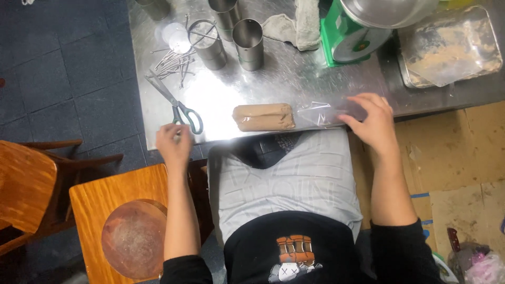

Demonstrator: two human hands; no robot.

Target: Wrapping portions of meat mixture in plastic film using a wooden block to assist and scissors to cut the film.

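Your left hand (174, 141), fingers curled, rests at the steel table's (294, 84) edge beside green-handled scissors (179, 108). Your right hand (371, 122), fingers spread narrowly, presses a clear plastic bag (325, 113) holding a tan dough log (264, 117). Beyond stand empty metal cylinders (248, 43) and a film-covered tray of brown paste (453, 44).

Left hand (174, 141) raised, fingers loosely curled, forearm bare. Right hand (371, 118) extended forward, palm down, fingers spread and flattened.

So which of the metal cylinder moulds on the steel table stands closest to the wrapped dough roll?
The open-topped steel cylinder straight behind the dough roll. The wire-topped one stands further left, and the other two sit cut off at the picture's top edge.
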